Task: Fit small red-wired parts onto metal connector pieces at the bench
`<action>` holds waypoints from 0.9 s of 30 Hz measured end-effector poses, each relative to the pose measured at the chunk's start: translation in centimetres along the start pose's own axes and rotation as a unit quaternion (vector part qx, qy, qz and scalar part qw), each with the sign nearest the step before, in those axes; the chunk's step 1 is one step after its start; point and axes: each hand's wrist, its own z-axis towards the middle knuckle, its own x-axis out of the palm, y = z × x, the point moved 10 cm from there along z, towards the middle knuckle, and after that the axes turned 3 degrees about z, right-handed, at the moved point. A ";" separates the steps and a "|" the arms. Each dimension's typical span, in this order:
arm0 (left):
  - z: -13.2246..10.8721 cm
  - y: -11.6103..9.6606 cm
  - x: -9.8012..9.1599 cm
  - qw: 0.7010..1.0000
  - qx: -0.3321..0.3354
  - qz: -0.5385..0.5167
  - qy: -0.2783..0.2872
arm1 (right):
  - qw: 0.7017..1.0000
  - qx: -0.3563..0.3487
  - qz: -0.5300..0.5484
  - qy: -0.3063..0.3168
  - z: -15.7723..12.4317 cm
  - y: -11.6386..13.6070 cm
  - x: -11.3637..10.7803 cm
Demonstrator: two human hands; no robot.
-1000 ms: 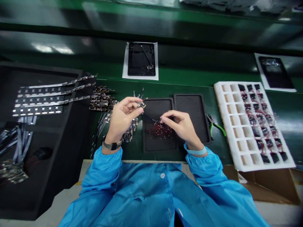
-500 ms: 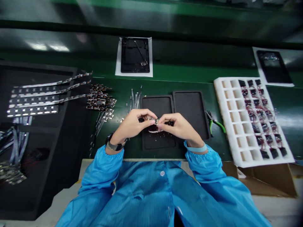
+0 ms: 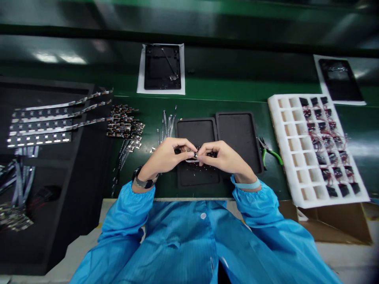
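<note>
Fingers meet: the left hand (image 3: 166, 156) and right hand (image 3: 220, 156) press thumb to forefinger, grasping between them a small circuit board (image 3: 194, 154) that I can barely make out from my distant seat. I cannot tell whether the right fingertips also hold a wire. The board hangs over the left black tray (image 3: 195, 130), whose near side lies close to the surface's (image 3: 142, 189) near edge; thin wires (image 3: 194, 166) lie in that tray, partly hidden below the hands.

A second ago I had the hands apart, the left one holding the board off the tray's left edge, the right one above the wires. Now they have come together, which I judge puts the work at a fine two-handed stage. Since half a second ago their pinch has barely changed.

Outward, the right black tray (image 3: 235, 138) adjoins, with green-handled pliers (image 3: 265, 150) by its right edge. Farther right stands a white foam tray (image 3: 286, 145), black parts (image 3: 328, 144) filling its right-hand columns. Left, a heap of boards (image 3: 121, 122) sits near a dark bin (image 3: 79, 189). Beyond the surface's far edge, a black tablet shell (image 3: 151, 73) on white paper has shifted left relative to the trays.
</note>
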 end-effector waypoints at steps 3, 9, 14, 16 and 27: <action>0.0 0.1 0.1 1.000 -0.007 0.004 0.001 | 1.000 0.014 0.002 0.010 0.0 -0.6 0.1; -0.1 0.1 0.4 1.000 -0.013 0.003 0.009 | 0.998 0.046 0.022 0.030 0.0 -1.5 0.3; 0.0 0.3 0.4 1.000 -0.015 0.001 0.003 | 0.998 0.048 0.024 0.019 0.0 -1.9 0.3; 0.0 0.5 0.5 1.000 -0.023 -0.002 0.008 | 0.998 0.048 0.024 0.016 -0.1 -2.0 0.4; -0.1 0.7 0.4 0.998 -0.024 -0.042 0.027 | 0.999 0.024 0.039 0.000 -0.1 -1.3 0.4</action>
